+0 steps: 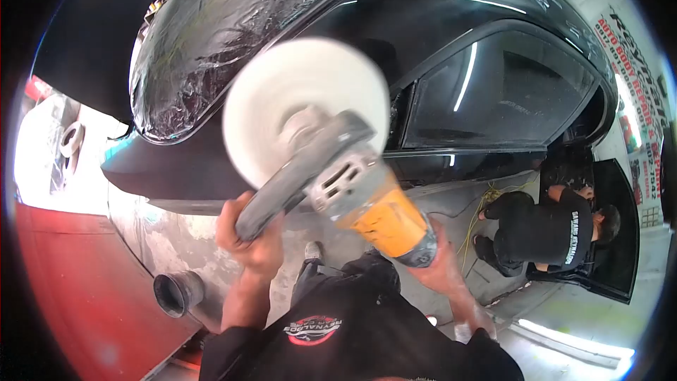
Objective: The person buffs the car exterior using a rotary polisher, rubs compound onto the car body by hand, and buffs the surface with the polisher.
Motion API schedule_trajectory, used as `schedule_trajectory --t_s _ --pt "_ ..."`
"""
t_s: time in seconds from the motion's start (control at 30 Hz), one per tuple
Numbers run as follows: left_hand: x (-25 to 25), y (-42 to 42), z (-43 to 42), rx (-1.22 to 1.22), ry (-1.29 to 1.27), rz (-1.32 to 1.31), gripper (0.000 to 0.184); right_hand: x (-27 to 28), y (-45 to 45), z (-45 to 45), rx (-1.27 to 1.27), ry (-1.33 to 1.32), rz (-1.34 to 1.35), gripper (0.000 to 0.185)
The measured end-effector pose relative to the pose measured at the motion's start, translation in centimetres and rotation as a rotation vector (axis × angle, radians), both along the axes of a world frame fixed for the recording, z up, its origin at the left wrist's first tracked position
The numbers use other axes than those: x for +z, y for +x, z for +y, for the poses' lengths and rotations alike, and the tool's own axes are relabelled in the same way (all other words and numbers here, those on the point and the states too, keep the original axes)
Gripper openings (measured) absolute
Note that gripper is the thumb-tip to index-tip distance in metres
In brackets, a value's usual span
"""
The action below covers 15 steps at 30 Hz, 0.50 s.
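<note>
A yellow and grey power polisher [388, 215] is held up in front of my chest with both hands. My left hand [250, 236] wraps around the end of its dark curved handle [303, 173]. Around the rear end of the yellow body, my right hand [441, 264] is closed, its fingers partly hidden behind the tool. The round white pad [264, 92] looks smeared, as if spinning. Behind it is a glossy black car [395, 49]; I cannot tell whether the pad touches the bodywork. Crumpled clear plastic film [204, 42] covers the car's windscreen area.
To the right, another person [543, 233] in black crouches beside a dark panel [620, 240]. A yellow cord [479, 215] runs over the floor near them. At lower left are a dark wheel-like cylinder [176, 293] and a red surface [70, 289]. A printed banner [638, 85] hangs at right.
</note>
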State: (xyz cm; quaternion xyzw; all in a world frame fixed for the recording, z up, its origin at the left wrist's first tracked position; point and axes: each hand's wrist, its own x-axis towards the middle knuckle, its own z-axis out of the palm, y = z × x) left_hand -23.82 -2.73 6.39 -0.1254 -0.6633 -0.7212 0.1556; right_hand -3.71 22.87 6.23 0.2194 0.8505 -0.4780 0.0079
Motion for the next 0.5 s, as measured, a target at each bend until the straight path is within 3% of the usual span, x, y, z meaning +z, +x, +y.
schedule_trajectory --t_s 0.1,0.2,0.4,0.5 --pt "0.7 0.8 -0.3 0.043 0.024 0.020 0.024 0.2 -0.5 -0.1 0.064 -0.064 -0.001 0.097" --pt "5.1 0.9 2.2 0.031 -0.103 0.020 0.022 0.7 0.5 1.6 0.034 -0.058 0.104 0.096" --pt "14.3 -2.3 13.7 -0.053 -0.145 0.299 0.018 5.8 0.3 6.4 -0.130 -0.158 0.361 0.089" --pt "18.6 -2.3 20.4 -0.148 -0.135 0.365 0.015 7.6 0.8 11.2 -0.144 -0.048 0.422 0.088"
